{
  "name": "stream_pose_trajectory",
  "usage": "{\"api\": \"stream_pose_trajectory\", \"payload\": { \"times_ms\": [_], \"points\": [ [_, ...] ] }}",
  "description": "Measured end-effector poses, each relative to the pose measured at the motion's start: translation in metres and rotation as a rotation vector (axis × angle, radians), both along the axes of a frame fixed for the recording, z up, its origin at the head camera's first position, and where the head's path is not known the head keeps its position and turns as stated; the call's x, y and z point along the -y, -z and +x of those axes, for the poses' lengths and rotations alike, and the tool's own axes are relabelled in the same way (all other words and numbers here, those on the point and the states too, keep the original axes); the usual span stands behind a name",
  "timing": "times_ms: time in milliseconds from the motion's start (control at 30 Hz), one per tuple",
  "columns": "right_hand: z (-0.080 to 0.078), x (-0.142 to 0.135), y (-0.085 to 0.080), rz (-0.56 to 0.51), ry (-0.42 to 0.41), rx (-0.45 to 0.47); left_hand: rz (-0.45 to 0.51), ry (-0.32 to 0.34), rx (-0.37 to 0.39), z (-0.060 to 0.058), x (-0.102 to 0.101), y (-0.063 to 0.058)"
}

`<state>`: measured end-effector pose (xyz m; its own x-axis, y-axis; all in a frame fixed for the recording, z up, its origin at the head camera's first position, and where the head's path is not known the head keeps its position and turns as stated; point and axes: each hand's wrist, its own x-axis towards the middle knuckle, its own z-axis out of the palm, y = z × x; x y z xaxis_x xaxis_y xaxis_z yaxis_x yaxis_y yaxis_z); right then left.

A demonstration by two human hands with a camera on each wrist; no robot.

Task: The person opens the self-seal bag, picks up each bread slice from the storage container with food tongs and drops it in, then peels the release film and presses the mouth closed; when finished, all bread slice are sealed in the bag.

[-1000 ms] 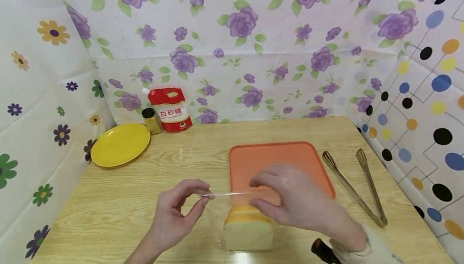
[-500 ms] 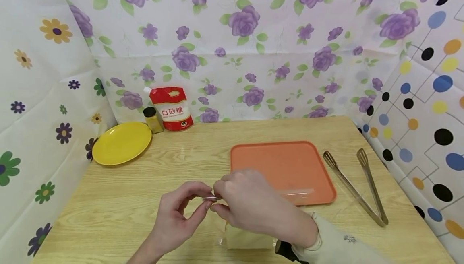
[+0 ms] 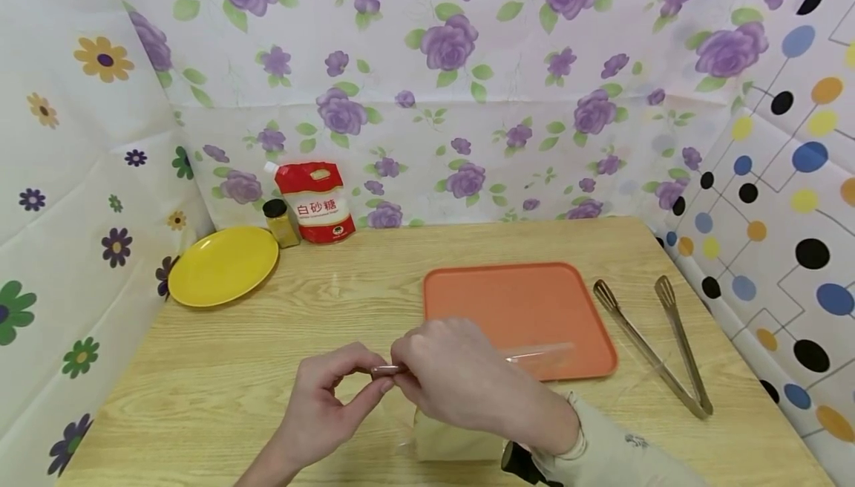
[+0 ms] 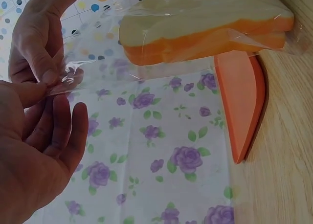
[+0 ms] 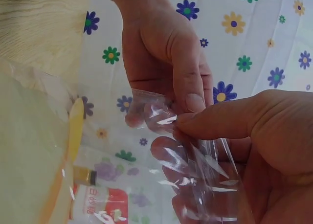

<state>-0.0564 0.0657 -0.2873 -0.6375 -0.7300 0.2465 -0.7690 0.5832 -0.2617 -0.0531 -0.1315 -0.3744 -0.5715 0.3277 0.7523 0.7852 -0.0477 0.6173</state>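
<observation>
A stack of bread slices [image 3: 454, 442] stands in a clear plastic bag [image 4: 100, 70] at the table's front, partly hidden by my right arm in the head view. In the left wrist view, the bread [image 4: 205, 31] has an orange crust. My left hand [image 3: 327, 401] pinches the left end of the bag's top edge between thumb and fingertips. Right beside it, my right hand [image 3: 454, 376] pinches that same edge, its thumb on top in the right wrist view. Between the hands the film [image 5: 161, 114] is bunched and creased.
Behind the bread lies an orange tray [image 3: 508, 301], with metal tongs [image 3: 657, 353] spread to its right. A yellow plate [image 3: 223, 266], a black-capped jar [image 3: 280, 224] and a red-and-white sugar pouch [image 3: 314, 203] stand at the back left. Patterned cloth walls border the table.
My right hand has moved left from above the bread to meet my left hand and pinch the bag's edge. Over the last half second both hands have barely moved.
</observation>
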Motion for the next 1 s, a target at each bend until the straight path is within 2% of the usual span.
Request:
{"api": "stream_pose_trajectory", "payload": {
  "times_ms": [233,533,800,1000],
  "points": [
    [-0.001,-0.012,-0.001,0.001,-0.002,0.061,-0.025,-0.052,-0.044,0.001,0.000,-0.001],
    [0.002,-0.048,0.006,-0.075,0.025,0.108,-0.041,-0.047,-0.066,-0.002,0.001,-0.003],
    [-0.001,-0.079,0.012,-0.102,0.036,0.142,-0.057,-0.061,-0.045,-0.002,0.003,-0.003],
    [-0.002,-0.108,0.016,-0.173,0.045,0.158,-0.065,-0.076,-0.008,-0.001,0.007,-0.003]
  ]
}}
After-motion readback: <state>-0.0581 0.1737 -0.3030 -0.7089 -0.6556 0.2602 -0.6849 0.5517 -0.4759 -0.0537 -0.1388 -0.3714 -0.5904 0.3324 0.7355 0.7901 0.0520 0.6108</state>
